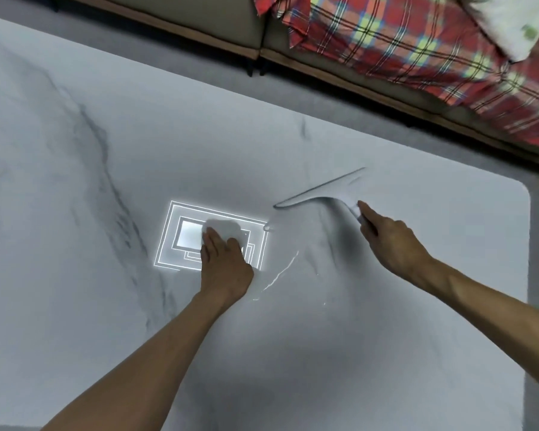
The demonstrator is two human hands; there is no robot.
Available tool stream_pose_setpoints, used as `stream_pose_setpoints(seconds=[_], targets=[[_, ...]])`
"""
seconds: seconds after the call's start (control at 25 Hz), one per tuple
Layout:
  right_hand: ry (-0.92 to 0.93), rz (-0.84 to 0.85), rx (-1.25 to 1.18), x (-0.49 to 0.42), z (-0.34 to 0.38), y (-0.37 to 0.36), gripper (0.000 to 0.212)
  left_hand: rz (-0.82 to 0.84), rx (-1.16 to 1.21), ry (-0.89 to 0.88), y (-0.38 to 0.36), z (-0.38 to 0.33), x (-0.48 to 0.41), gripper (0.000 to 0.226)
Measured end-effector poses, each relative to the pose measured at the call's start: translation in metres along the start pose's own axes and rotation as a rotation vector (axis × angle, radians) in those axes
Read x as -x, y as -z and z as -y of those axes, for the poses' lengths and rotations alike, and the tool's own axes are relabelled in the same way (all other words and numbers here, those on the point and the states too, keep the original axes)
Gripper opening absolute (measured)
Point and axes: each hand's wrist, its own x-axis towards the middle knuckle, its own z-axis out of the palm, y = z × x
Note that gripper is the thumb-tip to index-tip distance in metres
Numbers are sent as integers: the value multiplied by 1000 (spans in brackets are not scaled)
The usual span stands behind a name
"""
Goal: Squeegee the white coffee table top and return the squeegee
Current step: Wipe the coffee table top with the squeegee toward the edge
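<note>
The white marble-patterned coffee table top (75, 244) fills most of the view. My right hand (389, 244) grips the handle of a pale grey squeegee (321, 189), index finger stretched along it. The blade lies slanted on the table toward the right end. My left hand (224, 265) presses flat on a white cloth (224, 227) at the table's middle, over the bright reflection of a ceiling lamp. A thin streak of water (280, 272) shines between my hands.
A beige sofa (199, 23) runs along the far side beyond a strip of grey floor (324, 88). A red plaid blanket (417, 48) and a white pillow (511, 23) lie on it. The table's rounded right corner (521, 189) is near the squeegee.
</note>
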Motion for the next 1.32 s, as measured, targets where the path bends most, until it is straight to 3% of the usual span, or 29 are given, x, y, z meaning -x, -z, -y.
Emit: stream_pose_setpoints(seconds=[0.2,0.32,0.48,0.64,0.8,1.04,1.2,1.32], targets=[[-87,74,-102,59,-36,13,39,13,23,5,3,-1,-3,40],[-110,-83,-274,11,-23,31,34,19,34,23,1,-2,-4,39],[-287,-142,-582,-92,16,46,17,12,22,24,-4,0,-7,44],[-248,-178,-424,-109,27,26,28,13,-19,7,-10,6,-12,47],[-62,-134,-83,-27,-7,-14,48,17,-67,5,-12,6,-10,49],[-94,113,-42,77,-50,-12,46,-32,-29,3,-9,17,6,34],[22,-51,-106,20,-6,24,34,-59,55,32,-31,37,46,27],[-63,-95,-316,-53,50,35,16,-70,94,58,-34,44,56,36]])
